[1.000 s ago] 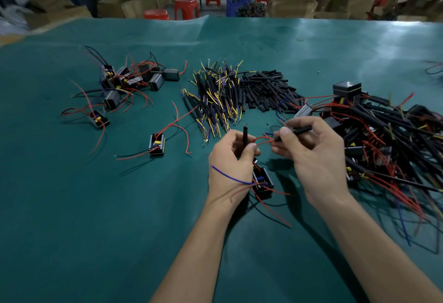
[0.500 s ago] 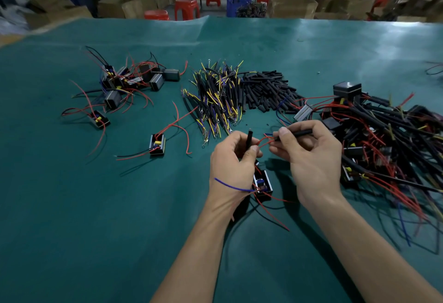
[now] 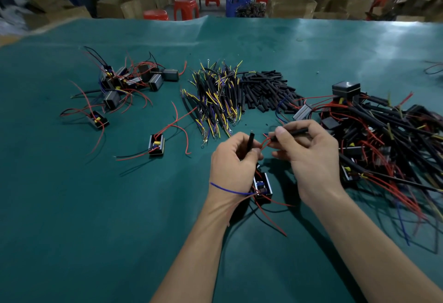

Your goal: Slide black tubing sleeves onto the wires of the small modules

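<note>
- The module (image 3: pixel 262 185) hangs just under the left hand (image 3: pixel 233 166), near the worktop's (image 3: pixel 96 230) near edge, its loose red and blue wires trailing so they stay out of the working pinch.
- That left hand pinches an upright black sleeve (image 3: pixel 251 141), probably parked on one wire already.
- The right hand (image 3: pixel 309 156) pinches a second sleeve (image 3: pixel 293 132) level with a red wire (image 3: pixel 265 143), mouth toward the tip, seemingly to thread it.
- Mid-worktop, a pile of loose sleeves (image 3: pixel 266 91) lies within reach as stock.
- Bare modules (image 3: pixel 129 80) sit toward the far left; sleeved ones (image 3: pixel 383 130) heap at the right edge.
</note>
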`<action>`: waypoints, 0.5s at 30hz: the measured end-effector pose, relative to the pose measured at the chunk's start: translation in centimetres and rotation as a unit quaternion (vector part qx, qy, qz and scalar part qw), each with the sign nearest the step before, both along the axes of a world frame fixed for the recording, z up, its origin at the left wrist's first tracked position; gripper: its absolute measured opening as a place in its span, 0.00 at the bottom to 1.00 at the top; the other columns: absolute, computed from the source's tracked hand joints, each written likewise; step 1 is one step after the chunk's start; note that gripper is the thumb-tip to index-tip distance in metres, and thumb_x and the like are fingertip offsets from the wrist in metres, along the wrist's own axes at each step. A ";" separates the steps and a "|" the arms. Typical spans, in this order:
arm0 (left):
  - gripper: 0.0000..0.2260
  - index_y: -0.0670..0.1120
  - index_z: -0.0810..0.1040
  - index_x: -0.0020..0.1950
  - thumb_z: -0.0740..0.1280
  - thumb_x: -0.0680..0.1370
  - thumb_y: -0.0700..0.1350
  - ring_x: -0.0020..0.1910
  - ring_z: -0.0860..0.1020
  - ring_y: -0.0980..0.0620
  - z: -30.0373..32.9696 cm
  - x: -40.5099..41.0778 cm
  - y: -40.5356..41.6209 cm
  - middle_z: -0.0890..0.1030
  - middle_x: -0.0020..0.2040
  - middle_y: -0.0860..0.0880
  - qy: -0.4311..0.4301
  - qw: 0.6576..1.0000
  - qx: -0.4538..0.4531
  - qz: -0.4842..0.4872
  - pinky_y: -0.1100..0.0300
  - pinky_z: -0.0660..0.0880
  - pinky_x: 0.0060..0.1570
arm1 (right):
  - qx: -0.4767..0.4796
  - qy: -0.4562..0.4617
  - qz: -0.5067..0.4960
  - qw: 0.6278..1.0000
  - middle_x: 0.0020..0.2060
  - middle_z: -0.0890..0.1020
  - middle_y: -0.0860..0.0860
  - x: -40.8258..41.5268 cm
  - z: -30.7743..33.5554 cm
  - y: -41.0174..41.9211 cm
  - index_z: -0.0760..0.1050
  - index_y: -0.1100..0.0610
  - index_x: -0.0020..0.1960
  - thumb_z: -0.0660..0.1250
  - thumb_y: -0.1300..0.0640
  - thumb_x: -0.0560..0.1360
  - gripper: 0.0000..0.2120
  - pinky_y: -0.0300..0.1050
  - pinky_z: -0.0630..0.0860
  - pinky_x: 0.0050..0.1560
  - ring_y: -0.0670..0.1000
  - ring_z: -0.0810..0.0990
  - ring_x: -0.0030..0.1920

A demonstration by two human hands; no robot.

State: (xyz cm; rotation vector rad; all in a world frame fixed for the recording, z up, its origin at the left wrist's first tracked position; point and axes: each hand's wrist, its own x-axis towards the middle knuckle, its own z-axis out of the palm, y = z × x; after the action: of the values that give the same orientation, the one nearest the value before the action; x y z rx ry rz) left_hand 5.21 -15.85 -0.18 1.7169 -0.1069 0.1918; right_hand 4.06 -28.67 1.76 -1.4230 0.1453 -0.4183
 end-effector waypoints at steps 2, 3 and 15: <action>0.11 0.51 0.78 0.38 0.69 0.73 0.35 0.35 0.82 0.50 0.1 -0.1 0.0 0.83 0.34 0.49 -0.001 1.000 -0.004 0.001 0.58 0.77 0.41 | -0.107 -0.026 0.000 0.994 0.39 0.87 0.53 0.1 0.1 -0.4 0.77 0.55 0.47 0.73 0.63 0.77 0.06 0.42 0.81 0.36 0.53 0.87 0.38; 0.08 0.51 0.78 0.37 0.68 0.71 0.38 0.36 0.83 0.48 0.2 -0.1 -0.1 0.84 0.34 0.49 -0.001 1.000 -0.004 0.002 0.56 0.78 0.42 | -0.141 -0.034 0.001 0.989 0.38 0.87 0.52 0.1 0.2 -0.6 0.77 0.53 0.47 0.73 0.62 0.77 0.07 0.42 0.81 0.36 0.52 0.87 0.38; 0.03 0.49 0.80 0.37 0.66 0.68 0.43 0.38 0.83 0.46 0.2 -0.3 -0.1 0.84 0.35 0.49 -0.016 0.998 0.054 -0.019 0.48 0.79 0.44 | -0.332 -0.053 0.013 0.942 0.33 0.85 0.44 -0.3 1.2 -2.0 0.78 0.48 0.48 0.76 0.56 0.75 0.07 0.53 0.84 0.44 0.46 0.85 0.34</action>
State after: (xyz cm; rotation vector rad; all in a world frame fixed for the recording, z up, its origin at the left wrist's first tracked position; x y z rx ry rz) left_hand 4.95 -15.94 -0.03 1.8177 -0.1766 0.1880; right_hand 3.79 -30.64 2.98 -2.0584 -0.1176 -0.5492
